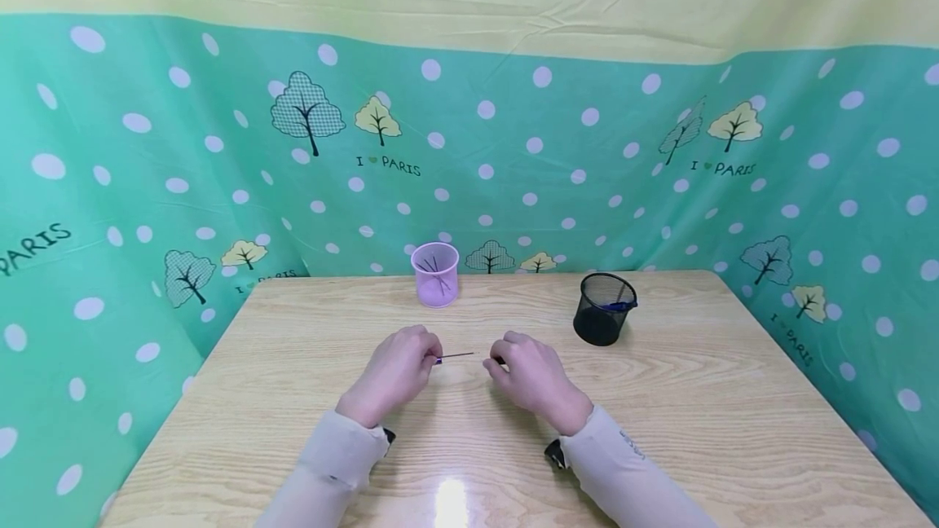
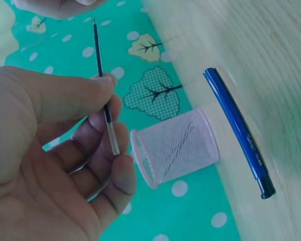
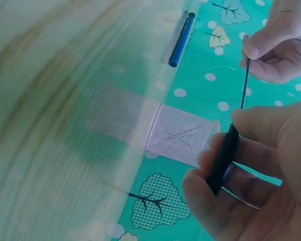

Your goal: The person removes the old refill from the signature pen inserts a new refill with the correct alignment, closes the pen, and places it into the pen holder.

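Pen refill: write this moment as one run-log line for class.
left hand: pinches pen refill | right hand: holds dark ribbed pen piece | blue pen barrel: on table | pink mesh cup: upright

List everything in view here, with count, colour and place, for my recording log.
Pen refill: one, black with a clear end, pinched in the left hand
Pen part: one, black, held in the right hand
Pen barrel: one, blue, lying on the table
Mesh cup: one, pink, upright at the back
Thin sticks: several, dark, inside that cup
Second mesh cup: one, black, upright further right
Pen: at least one, blue, in the black cup
Table: one, light wood, below
Curtain: green and yellow, printed, behind
Sleeves: two, pale, on the forearms
Hands: two, bare, above the table
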The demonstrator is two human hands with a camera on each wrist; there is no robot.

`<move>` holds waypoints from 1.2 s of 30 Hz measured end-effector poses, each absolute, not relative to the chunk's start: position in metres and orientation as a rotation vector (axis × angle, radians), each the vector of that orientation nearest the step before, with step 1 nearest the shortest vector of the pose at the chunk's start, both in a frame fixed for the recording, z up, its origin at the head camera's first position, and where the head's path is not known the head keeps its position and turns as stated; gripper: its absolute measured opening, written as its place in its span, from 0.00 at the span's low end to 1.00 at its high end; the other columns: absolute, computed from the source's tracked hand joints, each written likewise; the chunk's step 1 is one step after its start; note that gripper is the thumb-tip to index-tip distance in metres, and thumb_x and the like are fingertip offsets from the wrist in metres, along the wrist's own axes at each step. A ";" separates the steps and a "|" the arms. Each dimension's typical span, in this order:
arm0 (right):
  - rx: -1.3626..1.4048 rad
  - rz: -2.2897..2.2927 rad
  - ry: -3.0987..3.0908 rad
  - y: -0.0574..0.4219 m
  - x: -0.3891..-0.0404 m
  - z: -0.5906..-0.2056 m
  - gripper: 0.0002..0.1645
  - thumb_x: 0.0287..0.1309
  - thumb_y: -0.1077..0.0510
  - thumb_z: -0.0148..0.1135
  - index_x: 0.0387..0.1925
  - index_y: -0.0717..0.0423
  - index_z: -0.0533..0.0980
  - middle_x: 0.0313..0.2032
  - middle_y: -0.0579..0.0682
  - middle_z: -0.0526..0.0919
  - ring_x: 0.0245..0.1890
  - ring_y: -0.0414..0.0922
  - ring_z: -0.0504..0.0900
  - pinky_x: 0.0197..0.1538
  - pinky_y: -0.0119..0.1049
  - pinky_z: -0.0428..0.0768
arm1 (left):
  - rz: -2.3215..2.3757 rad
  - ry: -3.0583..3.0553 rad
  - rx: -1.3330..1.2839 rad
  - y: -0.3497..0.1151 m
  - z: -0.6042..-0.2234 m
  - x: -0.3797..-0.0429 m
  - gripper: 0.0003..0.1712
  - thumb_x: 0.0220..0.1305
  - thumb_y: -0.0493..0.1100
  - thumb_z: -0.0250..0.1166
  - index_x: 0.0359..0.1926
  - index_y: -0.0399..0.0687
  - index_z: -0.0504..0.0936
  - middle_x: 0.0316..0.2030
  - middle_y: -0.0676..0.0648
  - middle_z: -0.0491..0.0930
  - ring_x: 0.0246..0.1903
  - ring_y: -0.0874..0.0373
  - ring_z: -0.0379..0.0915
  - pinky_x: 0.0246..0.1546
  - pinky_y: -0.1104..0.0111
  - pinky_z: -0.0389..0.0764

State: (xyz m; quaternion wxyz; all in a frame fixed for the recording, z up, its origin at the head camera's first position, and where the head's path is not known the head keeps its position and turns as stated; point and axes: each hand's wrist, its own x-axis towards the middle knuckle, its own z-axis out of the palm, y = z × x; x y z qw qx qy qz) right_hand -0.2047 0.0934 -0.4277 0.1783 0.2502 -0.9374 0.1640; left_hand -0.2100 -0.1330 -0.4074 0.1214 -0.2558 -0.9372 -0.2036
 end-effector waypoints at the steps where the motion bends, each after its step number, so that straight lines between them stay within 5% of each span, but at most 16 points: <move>1: 0.718 0.473 -2.650 0.093 -0.205 -0.428 0.06 0.58 0.50 0.65 0.28 0.45 0.80 0.24 0.37 0.72 0.23 0.35 0.69 0.25 0.31 0.71 | -0.591 -2.736 -0.737 -0.134 -0.407 -0.210 0.08 0.52 0.29 0.65 0.28 0.47 0.84 0.27 0.54 0.76 0.31 0.58 0.73 0.35 0.62 0.76; 20: 0.809 0.480 -2.636 0.093 -0.205 -0.429 0.06 0.59 0.64 0.61 0.37 0.53 0.81 0.30 0.43 0.76 0.29 0.38 0.75 0.31 0.32 0.77 | -0.585 -2.749 -0.699 -0.137 -0.408 -0.211 0.08 0.52 0.29 0.66 0.28 0.47 0.84 0.25 0.55 0.73 0.29 0.58 0.71 0.34 0.62 0.75; 36: 0.804 0.456 -2.629 0.092 -0.205 -0.430 0.06 0.60 0.60 0.61 0.37 0.46 0.81 0.29 0.40 0.75 0.28 0.37 0.73 0.28 0.34 0.75 | -0.581 -2.773 -0.672 -0.143 -0.414 -0.222 0.10 0.51 0.27 0.64 0.30 0.45 0.85 0.27 0.52 0.76 0.30 0.58 0.72 0.35 0.64 0.76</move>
